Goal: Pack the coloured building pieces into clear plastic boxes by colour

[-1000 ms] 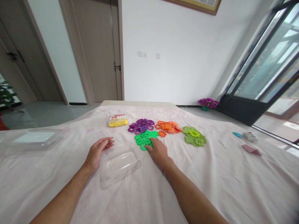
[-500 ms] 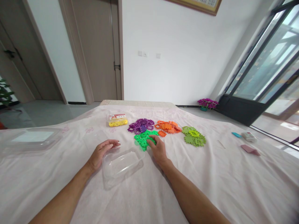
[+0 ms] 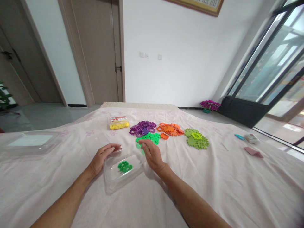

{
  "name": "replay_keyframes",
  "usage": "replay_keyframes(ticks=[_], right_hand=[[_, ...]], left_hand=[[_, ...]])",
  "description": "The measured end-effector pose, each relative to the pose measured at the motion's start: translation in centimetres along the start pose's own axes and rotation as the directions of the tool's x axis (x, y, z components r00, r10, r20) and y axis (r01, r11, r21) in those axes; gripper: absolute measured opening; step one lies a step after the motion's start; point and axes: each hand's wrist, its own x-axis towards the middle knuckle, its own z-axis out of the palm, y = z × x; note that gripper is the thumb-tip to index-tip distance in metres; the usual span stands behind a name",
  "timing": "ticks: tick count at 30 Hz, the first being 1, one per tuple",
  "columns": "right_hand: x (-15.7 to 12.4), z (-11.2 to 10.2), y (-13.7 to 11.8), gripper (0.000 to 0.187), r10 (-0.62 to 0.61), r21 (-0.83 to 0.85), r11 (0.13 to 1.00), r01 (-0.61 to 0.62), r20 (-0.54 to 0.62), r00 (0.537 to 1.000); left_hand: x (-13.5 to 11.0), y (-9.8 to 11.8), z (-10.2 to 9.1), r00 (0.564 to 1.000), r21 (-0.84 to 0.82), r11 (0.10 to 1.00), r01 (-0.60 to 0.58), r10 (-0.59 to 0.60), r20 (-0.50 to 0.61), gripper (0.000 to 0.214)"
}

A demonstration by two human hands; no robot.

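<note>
A clear plastic box (image 3: 111,185) stands on the cloth in front of me, with a few green pieces (image 3: 124,167) lying inside. At its far left rim, my left hand (image 3: 102,158) has its fingers and thumb closed on the edge. My right hand (image 3: 153,156) hovers by the box's right side, fingers stretched out, with no piece visible in it. Its fingers partly cover the pile of green toothed plastic pieces (image 3: 154,138) just behind. Purple pieces (image 3: 144,127) lie beyond the green pile, and orange ones (image 3: 170,129) lie to their right.
Light green pieces (image 3: 197,142) lie farther right. A closed box of yellow pieces (image 3: 119,125) sits at the back left, and a large clear lidded container (image 3: 30,145) at far left. On the right are a pink folded cloth (image 3: 253,152), a white object (image 3: 252,138) and a blue item (image 3: 239,136).
Green pieces now lie in the clear box, which held none before. My right hand has moved left and nearer from the green pile, its fingers straighter. My left hand stays at the rim.
</note>
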Motion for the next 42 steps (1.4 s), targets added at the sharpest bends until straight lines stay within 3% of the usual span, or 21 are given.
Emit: replay_keyframes(ticks=[3, 6, 10, 13, 17, 26, 36, 42], right_hand=[[0.5, -0.8, 3.5, 0.032, 0.085, -0.218, 0.970, -0.112, -0.128, 0.988], [0.6, -1.7, 6.3, 0.045, 0.165, -0.427, 0.881, -0.205, -0.128, 0.978], [0.6, -2.0, 7.7, 0.063, 0.296, -0.544, 0.779, -0.312, -0.119, 0.948], [0.9, -1.8, 7.8, 0.065, 0.333, -0.567, 0.760, -0.317, -0.079, 0.940], [1.2, -1.8, 8.1, 0.059, 0.327, -0.562, 0.773, -0.294, -0.045, 0.944], [0.9, -2.1, 8.7, 0.048, 0.231, -0.450, 0.851, -0.272, -0.145, 0.962], [1.0, -1.9, 9.7, 0.022, 0.278, -0.309, 0.894, -0.325, -0.189, 0.942], [0.9, -1.8, 9.1, 0.023, 0.239, -0.097, 0.955, -0.279, -0.303, 0.923]], left_hand=[[0.0, 0.0, 0.0, 1.000, -0.014, 1.000, -0.005, 0.005, -0.011, 0.041], [0.0, 0.0, 0.0, 1.000, -0.020, 1.000, -0.010, 0.010, -0.018, 0.040], [0.0, -0.1, 0.1, 0.999, -0.014, 1.000, -0.015, 0.014, -0.030, 0.039], [0.1, -0.2, 0.0, 0.999, -0.010, 1.000, -0.024, 0.023, -0.029, 0.038], [0.1, -0.4, -0.1, 0.999, -0.009, 0.999, -0.030, 0.030, -0.016, 0.038], [0.2, -0.5, -0.2, 1.000, -0.010, 1.000, -0.024, 0.024, -0.004, 0.039], [0.5, -1.0, -0.5, 1.000, -0.022, 0.999, -0.024, 0.023, -0.007, 0.039], [0.6, -1.1, -0.5, 1.000, -0.026, 0.999, -0.023, 0.023, -0.009, 0.040]])
